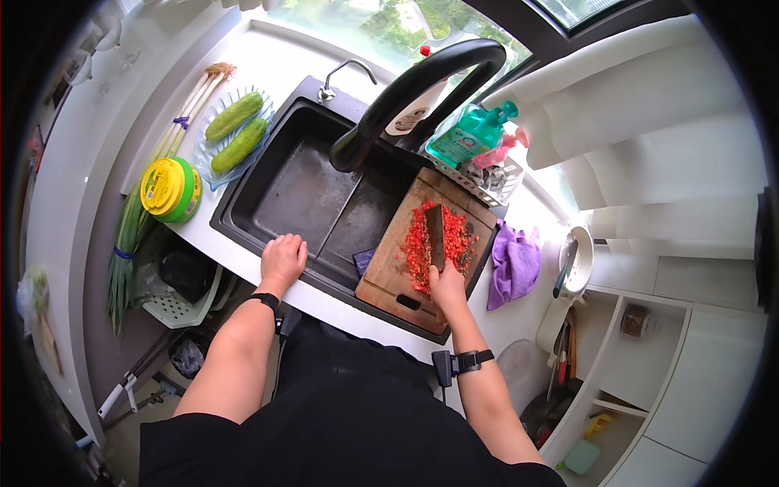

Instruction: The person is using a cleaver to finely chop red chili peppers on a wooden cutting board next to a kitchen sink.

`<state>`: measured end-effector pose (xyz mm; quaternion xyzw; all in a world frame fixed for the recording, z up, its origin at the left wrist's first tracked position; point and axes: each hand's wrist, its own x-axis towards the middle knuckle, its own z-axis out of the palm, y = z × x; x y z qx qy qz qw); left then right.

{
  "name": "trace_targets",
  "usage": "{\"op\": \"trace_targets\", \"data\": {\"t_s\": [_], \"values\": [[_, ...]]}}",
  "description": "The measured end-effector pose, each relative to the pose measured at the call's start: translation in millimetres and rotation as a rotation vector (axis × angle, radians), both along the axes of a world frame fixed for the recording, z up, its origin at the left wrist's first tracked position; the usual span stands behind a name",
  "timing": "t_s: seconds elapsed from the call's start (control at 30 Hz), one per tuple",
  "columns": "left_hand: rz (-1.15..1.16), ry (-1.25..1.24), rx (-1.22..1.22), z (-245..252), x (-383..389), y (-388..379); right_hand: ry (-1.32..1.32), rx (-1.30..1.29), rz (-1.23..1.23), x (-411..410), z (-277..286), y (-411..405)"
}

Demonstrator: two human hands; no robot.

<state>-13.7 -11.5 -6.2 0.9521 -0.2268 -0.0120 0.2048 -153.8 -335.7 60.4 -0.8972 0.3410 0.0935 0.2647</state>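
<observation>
My right hand (447, 285) grips the handle of a cleaver (435, 234), whose broad dark blade lies among finely chopped red peppers (453, 234). The peppers are spread over a wooden cutting board (380, 274) with a handle slot, which rests across the right part of a black sink (292, 189). My left hand (284, 259) rests on the sink's front edge with its fingers together, and no object shows in it; its palm side is hidden.
A black faucet (389, 97) arches over the sink. To the left are cucumbers (238, 145) on a glass dish (207, 161), scallions (173, 134) and a yellow-lidded tub (167, 189). To the right lie a purple cloth (514, 265), a caddy with bottles (468, 137) and a white strainer (581, 262).
</observation>
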Motion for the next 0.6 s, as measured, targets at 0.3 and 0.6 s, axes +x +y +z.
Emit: {"op": "trace_targets", "data": {"t_s": [0.3, 0.6], "values": [[-0.02, -0.001, 0.0, -0.1, -2.0, -4.5, -0.076, -0.039, -0.087, -2.4, -33.4, 17.7], [0.013, 0.006, 0.012, 0.8, -5.2, 6.9, 0.088, 0.18, -0.079, 11.7, -1.0, 9.6]]}}
